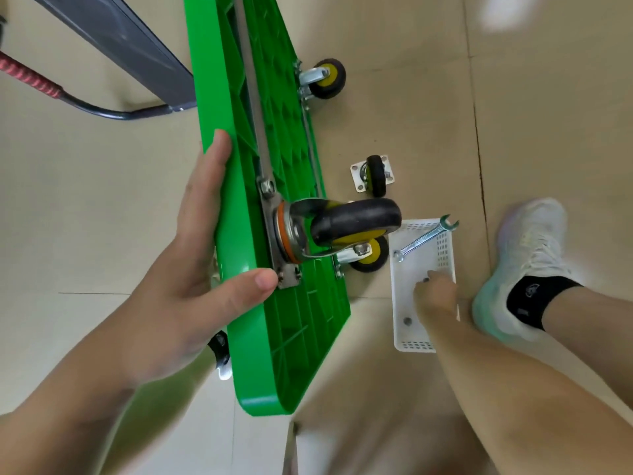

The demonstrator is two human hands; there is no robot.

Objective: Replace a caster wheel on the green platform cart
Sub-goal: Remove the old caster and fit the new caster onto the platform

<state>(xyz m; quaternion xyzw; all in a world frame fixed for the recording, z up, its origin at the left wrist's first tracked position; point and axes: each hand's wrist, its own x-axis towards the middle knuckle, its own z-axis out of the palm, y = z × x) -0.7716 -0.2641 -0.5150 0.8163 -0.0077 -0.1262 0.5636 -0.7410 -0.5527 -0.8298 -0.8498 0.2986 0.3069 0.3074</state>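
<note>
Left hand (191,269): nearest the lens — thumb and straight fingers clamp the rim of the green plastic platform cart (214,80), steadying it on edge.
Cart orientation: long axis runs away from the viewer; ribbed underside faces right, keeping the mounts accessible.
Fitted black-and-yellow swivel caster (356,219): projects rightward, beside the thumb.
Loose plate-mounted caster (375,174): on the floor (411,97), near the cart.
Right hand (435,293): blurred, inside the white perforated plastic tray (411,346) — likely seeking a fastener; grasp cannot be determined.

On beige tile floor (411,114): green platform cart (260,337) standing on edge, loose caster (375,174) just beside, white basket (406,296) near, shoe (527,255) alongside.
</note>
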